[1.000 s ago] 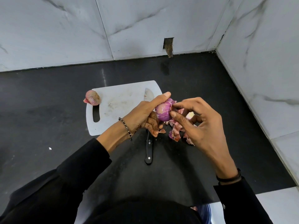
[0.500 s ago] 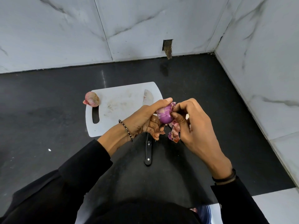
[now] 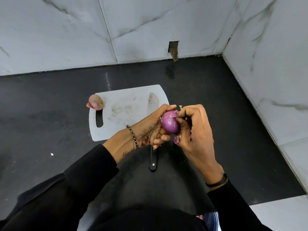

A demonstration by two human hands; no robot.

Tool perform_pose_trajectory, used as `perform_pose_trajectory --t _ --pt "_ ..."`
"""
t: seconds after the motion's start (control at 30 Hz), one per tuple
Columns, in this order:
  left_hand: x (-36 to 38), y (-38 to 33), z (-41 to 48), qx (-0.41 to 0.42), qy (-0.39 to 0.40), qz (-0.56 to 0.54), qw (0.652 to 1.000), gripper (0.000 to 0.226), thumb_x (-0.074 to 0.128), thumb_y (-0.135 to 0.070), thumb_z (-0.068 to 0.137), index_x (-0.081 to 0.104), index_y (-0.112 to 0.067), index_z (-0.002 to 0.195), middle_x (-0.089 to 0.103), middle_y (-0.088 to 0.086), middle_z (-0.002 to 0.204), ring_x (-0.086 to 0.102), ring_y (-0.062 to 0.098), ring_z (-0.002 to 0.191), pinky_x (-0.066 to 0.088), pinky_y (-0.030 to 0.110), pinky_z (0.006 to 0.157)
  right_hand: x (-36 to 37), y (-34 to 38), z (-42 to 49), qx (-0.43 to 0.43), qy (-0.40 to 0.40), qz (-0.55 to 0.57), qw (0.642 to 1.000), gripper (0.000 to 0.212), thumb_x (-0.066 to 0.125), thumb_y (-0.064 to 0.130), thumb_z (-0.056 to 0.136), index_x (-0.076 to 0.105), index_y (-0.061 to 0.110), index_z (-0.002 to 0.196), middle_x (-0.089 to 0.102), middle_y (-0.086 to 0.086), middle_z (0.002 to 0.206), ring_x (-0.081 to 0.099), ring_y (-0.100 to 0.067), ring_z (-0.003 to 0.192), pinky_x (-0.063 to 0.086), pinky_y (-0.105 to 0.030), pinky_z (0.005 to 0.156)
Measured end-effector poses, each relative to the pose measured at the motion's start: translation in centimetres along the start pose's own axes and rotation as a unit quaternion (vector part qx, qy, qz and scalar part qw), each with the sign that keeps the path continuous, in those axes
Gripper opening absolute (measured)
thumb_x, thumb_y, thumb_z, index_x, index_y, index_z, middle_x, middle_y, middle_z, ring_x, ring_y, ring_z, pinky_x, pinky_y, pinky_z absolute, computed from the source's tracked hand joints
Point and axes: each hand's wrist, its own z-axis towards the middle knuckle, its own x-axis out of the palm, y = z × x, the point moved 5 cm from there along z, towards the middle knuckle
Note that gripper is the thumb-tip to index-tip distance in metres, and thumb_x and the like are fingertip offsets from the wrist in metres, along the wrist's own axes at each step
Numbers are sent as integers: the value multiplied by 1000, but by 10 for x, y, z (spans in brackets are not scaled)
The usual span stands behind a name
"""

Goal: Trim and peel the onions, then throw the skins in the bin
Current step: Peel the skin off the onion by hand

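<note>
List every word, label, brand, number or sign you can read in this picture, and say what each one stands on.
None: no text can be read anywhere.
The cutting board, the knife, the held onion, the unpeeled onion and the wall tiles show no lettering.

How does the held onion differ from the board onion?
The held onion is glossy purple, nearly bare; the board onion wears dull papery pink skin. The left hand and right hand grip the held onion; the board onion lies untouched at the board's far-left corner. Both are red onions.
</note>
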Motion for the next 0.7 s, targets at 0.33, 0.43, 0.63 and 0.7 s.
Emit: perform_pose_trajectory --t 0.33,0.43,0.63,0.7 --pt "-2 -2 5 20 9 -56 998 60 49 -68 77 53 -8 79 49 4 47 42 8 29 39 16 31 6 6 -2 121 -49 67 989 15 54 5 102 52 20 98 49 10 96 46 -4 91 39 -16 81" --pt "-2 -2 6 32 25 -77 996 61 50 -67 78 53 -6 84 49 3 48 43 8 29 40 16 31 8 5 -3 171 -89 84 978 13 50 20 105 50 31 98 50 22 99 51 -9 93 45 -28 83" --pt "-13 8 3 44 48 -98 993 72 56 -68 79 56 3 95 52 6 48 47 9 30 43 17 32 -15 -9 5 225 -139 90 960 4 54 34 105 54 37 101 65 14 104 56 -15 96 46 -29 82" --pt "-15 11 5 41 53 -97 993 76 57 -70 76 61 3 94 56 7 51 51 11 33 46 19 34 -17 -14 2 241 -121 88 959 3 58 38 102 59 35 102 67 12 104 58 -12 94 46 -24 80"
